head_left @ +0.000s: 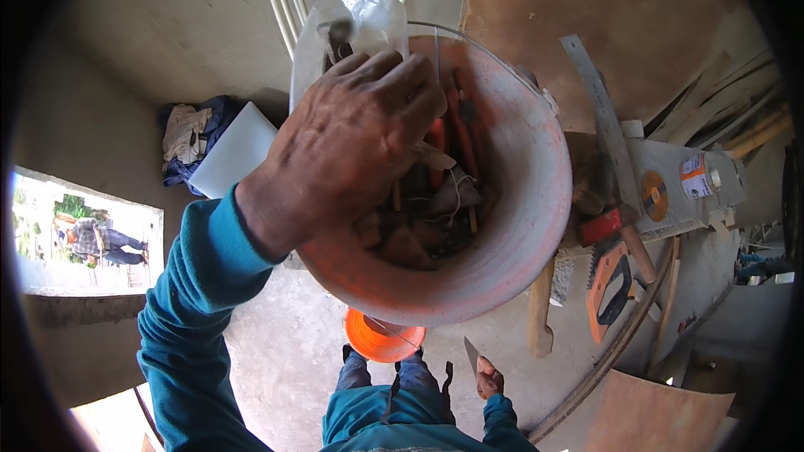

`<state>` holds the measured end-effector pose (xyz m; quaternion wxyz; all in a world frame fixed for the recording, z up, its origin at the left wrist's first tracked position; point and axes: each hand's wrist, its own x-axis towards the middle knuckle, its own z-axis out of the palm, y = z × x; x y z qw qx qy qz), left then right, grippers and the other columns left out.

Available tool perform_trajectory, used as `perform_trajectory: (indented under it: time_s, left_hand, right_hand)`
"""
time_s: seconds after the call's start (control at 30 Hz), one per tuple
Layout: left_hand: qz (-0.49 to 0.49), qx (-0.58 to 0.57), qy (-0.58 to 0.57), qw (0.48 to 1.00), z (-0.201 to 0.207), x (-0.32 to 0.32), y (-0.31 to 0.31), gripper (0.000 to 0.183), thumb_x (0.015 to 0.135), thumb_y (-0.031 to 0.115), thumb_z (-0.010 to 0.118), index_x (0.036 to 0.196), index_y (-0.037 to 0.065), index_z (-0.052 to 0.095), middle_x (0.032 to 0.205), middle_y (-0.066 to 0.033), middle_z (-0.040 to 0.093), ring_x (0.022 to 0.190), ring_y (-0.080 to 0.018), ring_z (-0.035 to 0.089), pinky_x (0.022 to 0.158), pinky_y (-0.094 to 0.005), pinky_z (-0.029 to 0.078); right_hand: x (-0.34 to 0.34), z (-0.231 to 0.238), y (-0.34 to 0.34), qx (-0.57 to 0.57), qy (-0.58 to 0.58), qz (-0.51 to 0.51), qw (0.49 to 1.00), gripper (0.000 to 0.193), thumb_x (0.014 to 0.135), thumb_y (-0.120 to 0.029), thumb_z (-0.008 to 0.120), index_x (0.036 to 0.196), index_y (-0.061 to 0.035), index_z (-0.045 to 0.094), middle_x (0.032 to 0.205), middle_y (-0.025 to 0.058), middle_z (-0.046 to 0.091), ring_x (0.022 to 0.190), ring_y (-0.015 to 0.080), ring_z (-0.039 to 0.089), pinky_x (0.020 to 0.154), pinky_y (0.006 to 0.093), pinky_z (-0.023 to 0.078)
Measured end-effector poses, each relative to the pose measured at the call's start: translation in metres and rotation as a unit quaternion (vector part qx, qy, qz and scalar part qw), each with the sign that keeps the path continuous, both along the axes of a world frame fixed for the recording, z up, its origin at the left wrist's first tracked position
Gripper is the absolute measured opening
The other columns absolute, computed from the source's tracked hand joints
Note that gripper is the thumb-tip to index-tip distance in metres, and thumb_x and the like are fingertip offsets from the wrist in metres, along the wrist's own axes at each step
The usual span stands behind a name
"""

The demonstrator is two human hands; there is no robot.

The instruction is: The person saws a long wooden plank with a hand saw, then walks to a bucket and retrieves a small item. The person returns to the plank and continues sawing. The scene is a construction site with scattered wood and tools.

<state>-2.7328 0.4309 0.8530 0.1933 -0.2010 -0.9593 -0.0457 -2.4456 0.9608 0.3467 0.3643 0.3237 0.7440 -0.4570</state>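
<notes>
My left hand [352, 134] reaches over a large orange-red bucket [519, 226] with a pale, dusty inner wall. Its fingers curl downward beside a clear plastic bag [368, 12] at the bucket's far left rim; the fingertips and whatever they grip are hidden. A dark rounded tool end [338, 31] shows against the bag. Inside the bucket lie red-handled tools [463, 130], wooden pieces [406, 247] and bits of string. Low in view, my right hand [490, 381] is closed around a small tool with a pointed metal blade [471, 353], its handle mostly covered.
An orange bucket [360, 339] stands on the floor by my legs. To the right, a ledge [662, 159] bears a metal ruler [599, 100], a disc [654, 195] and a can [697, 177]. A handsaw [607, 293] and a red-headed hammer [603, 226] are at its near edge.
</notes>
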Motion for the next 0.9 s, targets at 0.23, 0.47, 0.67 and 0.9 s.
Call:
perform_trajectory:
  time_s: [0.23, 0.47, 0.67, 0.9]
  left_hand:
    - [-0.118, -0.033, -0.002, 0.992, -0.022, -0.016, 0.008, 0.030, 0.068, 0.025, 0.078, 0.091, 0.010, 0.066, 0.095, -0.0040, 0.058, 0.093, -0.0236, 0.058, 0.086, -0.0397, 0.048]
    - [-0.152, -0.102, -0.114, 0.976, -0.037, -0.022, 0.029, 0.026, 0.072, 0.020, 0.073, 0.094, 0.010, 0.065, 0.096, -0.0013, 0.060, 0.098, -0.0204, 0.059, 0.095, -0.0345, 0.047]
    - [-0.131, -0.054, -0.084, 0.986, -0.046, -0.030, 0.034, 0.009, 0.078, 0.012, 0.065, 0.086, 0.012, 0.060, 0.088, -0.0026, 0.060, 0.095, -0.0204, 0.060, 0.095, -0.0342, 0.047]
    - [-0.139, -0.004, -0.080, 0.987, -0.033, -0.031, 0.023, 0.010, 0.079, 0.017, 0.068, 0.087, 0.012, 0.065, 0.090, -0.0016, 0.062, 0.092, -0.0217, 0.059, 0.094, -0.0370, 0.046]
  right_hand:
    - [0.036, 0.016, -0.013, 0.044, -0.053, 0.055, 0.996, 0.019, 0.079, -0.015, 0.069, 0.093, -0.0024, 0.065, 0.063, 0.0039, 0.059, 0.047, 0.0155, 0.055, 0.045, 0.0342, 0.046]
    - [0.006, 0.029, -0.024, -0.020, -0.050, 0.057, 0.997, 0.018, 0.081, -0.012, 0.071, 0.095, -0.0031, 0.063, 0.059, 0.0023, 0.056, 0.043, 0.0131, 0.051, 0.040, 0.0306, 0.039]
    - [0.000, -0.017, -0.007, -0.018, 0.020, 0.066, 0.997, 0.019, 0.082, -0.010, 0.071, 0.096, -0.0007, 0.062, 0.063, 0.0040, 0.059, 0.049, 0.0140, 0.055, 0.046, 0.0335, 0.044]
    - [-0.006, -0.024, 0.005, -0.088, 0.086, -0.004, 0.992, 0.034, 0.082, -0.008, 0.069, 0.115, 0.0001, 0.066, 0.081, 0.0023, 0.066, 0.064, 0.0123, 0.061, 0.056, 0.0320, 0.049]
